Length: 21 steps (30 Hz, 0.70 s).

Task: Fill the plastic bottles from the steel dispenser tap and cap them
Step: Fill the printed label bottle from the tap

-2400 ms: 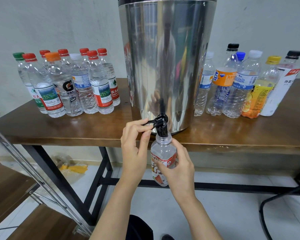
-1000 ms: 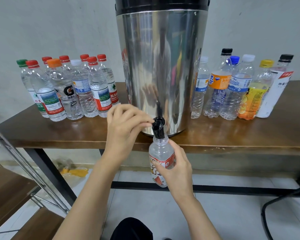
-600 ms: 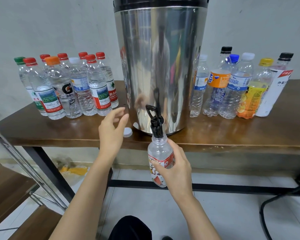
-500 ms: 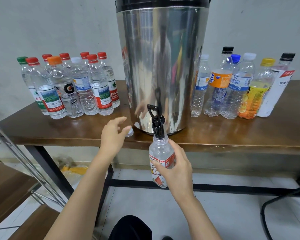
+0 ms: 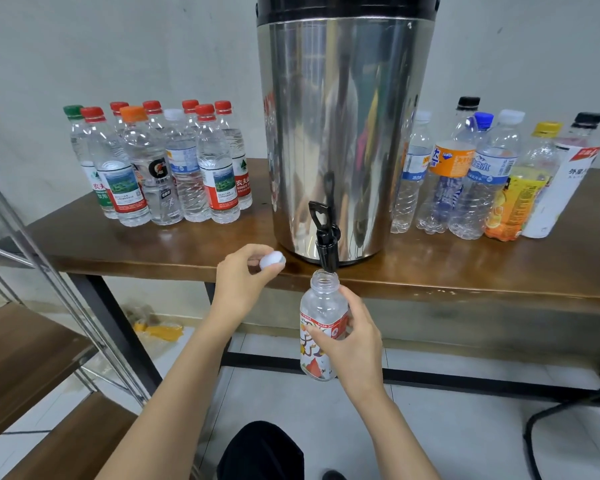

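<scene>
Apparently filled, the bottle (image 5: 321, 327) gripped by the right hand (image 5: 355, 339) awaits the white cap (image 5: 272, 260) pinched in the left hand (image 5: 241, 277)

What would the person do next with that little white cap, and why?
Probably bring the white cap, pinched in the left hand, onto the open mouth of the bottle the right hand grips under the tap; its lever stands upright and no water runs.
</scene>
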Available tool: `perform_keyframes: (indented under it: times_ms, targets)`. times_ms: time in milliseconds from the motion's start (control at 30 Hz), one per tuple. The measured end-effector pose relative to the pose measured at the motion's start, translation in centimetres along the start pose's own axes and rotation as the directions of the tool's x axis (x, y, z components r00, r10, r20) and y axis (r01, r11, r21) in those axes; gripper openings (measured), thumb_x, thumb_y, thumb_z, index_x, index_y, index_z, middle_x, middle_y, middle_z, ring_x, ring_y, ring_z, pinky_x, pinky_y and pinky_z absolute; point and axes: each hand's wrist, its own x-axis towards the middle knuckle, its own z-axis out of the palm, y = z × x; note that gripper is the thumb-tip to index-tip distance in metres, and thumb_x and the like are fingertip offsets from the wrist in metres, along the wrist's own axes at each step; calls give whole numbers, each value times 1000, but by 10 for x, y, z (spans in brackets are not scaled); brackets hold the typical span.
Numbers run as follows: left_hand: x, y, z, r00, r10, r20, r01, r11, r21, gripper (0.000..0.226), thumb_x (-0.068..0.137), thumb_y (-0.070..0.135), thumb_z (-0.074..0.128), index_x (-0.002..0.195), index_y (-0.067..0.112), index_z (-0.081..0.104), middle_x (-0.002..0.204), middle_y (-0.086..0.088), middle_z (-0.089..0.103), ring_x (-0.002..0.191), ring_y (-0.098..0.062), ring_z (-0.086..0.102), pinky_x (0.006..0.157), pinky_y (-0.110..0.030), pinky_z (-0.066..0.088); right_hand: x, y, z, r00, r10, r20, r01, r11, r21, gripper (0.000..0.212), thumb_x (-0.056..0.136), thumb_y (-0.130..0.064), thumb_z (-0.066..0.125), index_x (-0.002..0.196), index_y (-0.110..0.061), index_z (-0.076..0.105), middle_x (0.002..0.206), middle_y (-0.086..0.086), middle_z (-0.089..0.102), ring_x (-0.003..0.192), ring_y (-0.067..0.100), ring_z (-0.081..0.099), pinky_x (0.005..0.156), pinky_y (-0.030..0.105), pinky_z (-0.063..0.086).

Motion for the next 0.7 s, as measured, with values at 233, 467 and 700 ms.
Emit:
perform_keyframes:
  times_ms: [233, 467, 700]
  targets:
    - [-32, 32, -28, 980, 123, 157, -104, 987, -121, 21, 80, 18, 80, 100, 22, 77, 100, 15, 74, 96, -2, 66, 91, -24, 51, -10, -16, 12, 989, -65, 132, 65, 998, 8, 71, 71, -30, 88, 129, -46, 49, 122, -22, 59, 113, 1, 57, 94, 33, 55]
    - [-36, 39, -47, 965, 145, 217, -131, 988, -79, 24, 79, 19, 80, 102, 24, 77, 103, 13, 74, 99, -6, 66, 94, -38, 54, -12, -39, 16, 975, -135, 176, 130, 991, 36, 70, 71, -34, 87, 121, -59, 45, 121, -25, 60, 114, -3, 56, 94, 30, 55]
    - [-44, 39, -58, 956, 191, 223, -149, 970, -192, 27, 86, 12, 73, 104, 33, 73, 107, 14, 74, 104, -4, 67, 92, -24, 53, -12, -49, 18, 970, -164, 177, 155, 986, 58, 72, 69, -33, 88, 128, -50, 50, 122, -22, 61, 114, 1, 59, 93, 34, 55]
